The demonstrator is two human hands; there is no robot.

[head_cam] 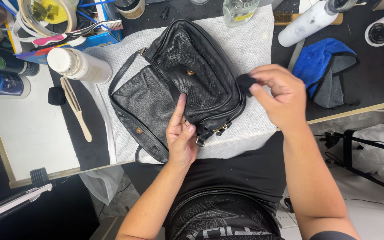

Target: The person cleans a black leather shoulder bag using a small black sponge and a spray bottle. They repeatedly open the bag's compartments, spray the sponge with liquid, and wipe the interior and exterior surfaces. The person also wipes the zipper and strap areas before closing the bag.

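Your left hand (181, 135) presses the black leather bag (178, 84) flat on the white towel (254, 49), steadying it; your right hand (278, 93) pinches a small black pad (246, 82) at its edge.

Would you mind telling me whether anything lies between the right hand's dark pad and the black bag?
Nothing visible does. The right hand holds the pad just above the bag, at its right edge; the left hand rests on the bag's near side.

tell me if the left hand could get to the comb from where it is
Probably yes: the left hand rests on the bag, holding nothing, and the comb lies uncovered to its left, with only the bag's strap between.
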